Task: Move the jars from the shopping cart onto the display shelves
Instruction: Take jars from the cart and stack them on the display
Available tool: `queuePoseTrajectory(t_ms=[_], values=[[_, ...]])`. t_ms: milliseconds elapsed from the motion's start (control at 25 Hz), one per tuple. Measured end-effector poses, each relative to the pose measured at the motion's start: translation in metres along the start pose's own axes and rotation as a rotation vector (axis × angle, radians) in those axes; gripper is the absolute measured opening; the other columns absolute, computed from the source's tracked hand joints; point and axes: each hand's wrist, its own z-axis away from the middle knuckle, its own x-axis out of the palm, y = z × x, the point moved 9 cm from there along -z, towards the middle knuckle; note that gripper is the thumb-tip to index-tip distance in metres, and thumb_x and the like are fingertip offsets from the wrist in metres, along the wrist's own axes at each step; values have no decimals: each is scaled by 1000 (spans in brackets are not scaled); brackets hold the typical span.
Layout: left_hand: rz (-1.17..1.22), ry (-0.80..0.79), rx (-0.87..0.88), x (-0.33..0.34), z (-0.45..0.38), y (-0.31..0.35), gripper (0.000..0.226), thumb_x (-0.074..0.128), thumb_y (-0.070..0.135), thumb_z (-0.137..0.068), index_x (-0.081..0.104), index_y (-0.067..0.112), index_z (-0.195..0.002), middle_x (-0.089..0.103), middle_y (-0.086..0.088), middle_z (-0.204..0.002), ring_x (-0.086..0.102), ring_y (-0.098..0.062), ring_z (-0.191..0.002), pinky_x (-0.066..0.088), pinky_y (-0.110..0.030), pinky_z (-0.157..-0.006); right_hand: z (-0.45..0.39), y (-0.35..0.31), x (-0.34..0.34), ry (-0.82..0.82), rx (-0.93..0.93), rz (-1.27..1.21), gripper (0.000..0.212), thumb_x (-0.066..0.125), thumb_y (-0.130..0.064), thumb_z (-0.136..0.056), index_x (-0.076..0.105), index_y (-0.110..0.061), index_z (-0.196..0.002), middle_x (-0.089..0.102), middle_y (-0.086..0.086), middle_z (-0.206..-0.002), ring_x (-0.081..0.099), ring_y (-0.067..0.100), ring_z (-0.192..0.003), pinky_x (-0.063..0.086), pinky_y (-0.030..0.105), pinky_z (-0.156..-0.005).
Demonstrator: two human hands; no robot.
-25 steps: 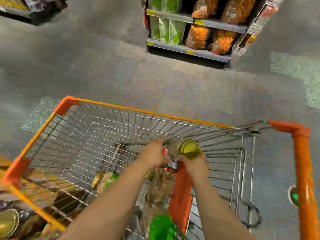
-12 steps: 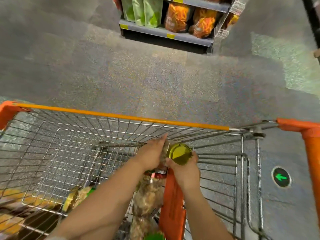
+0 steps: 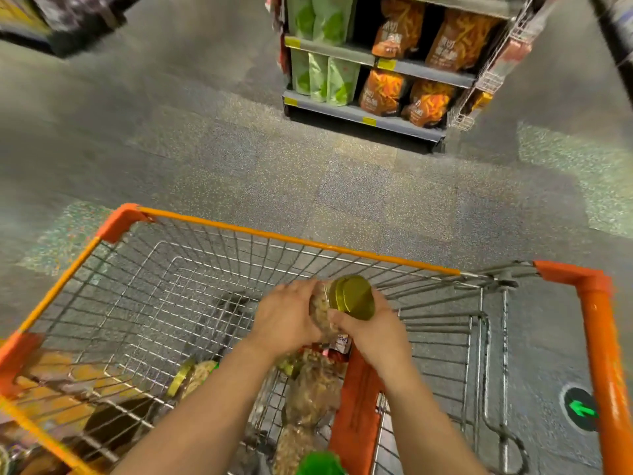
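Both hands on one jar (image 3: pixel 337 308), held above the cart (image 3: pixel 294 238), near its right side. Left hand (image 3: pixel 286 320) wrapped round the jar's glass body from the left, fingers curled over it. Right hand (image 3: pixel 371 332) gripping from the right and below, thumb pressed on the glass just under the lid (image 3: pixel 352 298). Lid gold, tilted up and toward the camera; jar leaning, filled with something pale brown and lumpy.

Down inside the cart, below the hands: more jars (image 3: pixel 313 395) of the same brown filling, lying in a row beside the orange seat flap (image 3: pixel 356 406). Further left in the cart, another jar (image 3: pixel 191 377) on its side, gold lid facing left. Green cap (image 3: pixel 320 464) at the very bottom, near edge of the cart; what it belongs to, impossible to tell.

Orange handle bar (image 3: pixel 603 354) along the cart's right side. Green arrow sticker (image 3: pixel 580 407) on the floor (image 3: pixel 205 149), just left of that bar.

Beyond the cart, well apart across speckled grey floor: shelves (image 3: pixel 370 118) stocked with green bags (image 3: pixel 323 80) on the left and orange bags (image 3: pixel 404 94) on the right. Left of the cart, low down, blurred brown and gold goods seen through the wire.
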Motion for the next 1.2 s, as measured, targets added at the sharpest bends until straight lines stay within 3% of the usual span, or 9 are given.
queuePoseTrajectory(t_ms=[200, 360, 600, 680, 760, 920, 1000, 1200], values=[[87, 248, -229, -121, 110, -15, 80, 68, 59, -56, 52, 31, -128, 64, 6, -118, 60, -21, -111, 48, -32, -88, 99, -101, -1, -33, -337, 25, 86, 80, -50, -72, 40, -28, -145, 64, 0, -128, 58, 22, -118, 42, 25, -87], [101, 487, -414, -206, 255, -29, 63, 71, 56, -52, 56, 30, -108, 66, 3, -104, 63, -24, -104, 50, -35, -80, 225, -159, 15, -116, -591, -69, 80, 87, -43, -66, 45, -29, -133, 63, -10, -110, 61, 13, -107, 40, 22, -79], [27, 759, -626, -271, 487, -28, 75, 69, 59, -57, 51, 29, -124, 61, 2, -118, 57, -21, -115, 46, -34, -91, 416, -192, 67, -418, -843, -95, 95, 95, -35, -52, 47, -26, -133, 64, -15, -109, 61, -1, -96, 42, 4, -75], [18, 825, -696, -276, 562, -25, 79, 64, 69, -54, 51, 29, -121, 59, 3, -115, 58, -21, -113, 50, -37, -91, 473, -189, 86, -515, -896, -63, 98, 95, -46, -44, 49, -27, -128, 67, -15, -109, 63, 0, -97, 52, 21, -87], [22, 892, -781, -270, 632, -22, 82, 67, 79, -53, 50, 29, -116, 58, 5, -110, 58, -20, -110, 51, -39, -88, 528, -187, 106, -598, -956, 2, 97, 91, -56, -38, 49, -32, -122, 69, -11, -108, 65, 11, -101, 55, 40, -90], [112, 1053, -959, -250, 748, -2, 84, 76, 78, -50, 46, 26, -109, 55, 6, -98, 57, -21, -103, 52, -40, -85, 624, -174, 139, -803, -1086, 68, 100, 90, -55, -34, 48, -34, -123, 70, -7, -105, 68, 16, -91, 57, 41, -84], [155, 1134, -1056, -235, 808, 8, 79, 79, 69, -54, 46, 25, -110, 49, 8, -95, 56, -21, -104, 51, -39, -87, 677, -159, 156, -947, -1138, 90, 100, 92, -50, -34, 49, -37, -123, 68, -12, -105, 68, 13, -96, 57, 44, -87], [228, 1321, -1196, -192, 945, 39, 56, 78, 56, -59, 48, 28, -96, 64, 9, -89, 62, -15, -83, 54, -38, -74, 800, -107, 181, -1234, -1278, 131, 102, 94, -49, -42, 46, -44, -132, 63, -17, -115, 61, 12, -109, 55, 42, -92]])
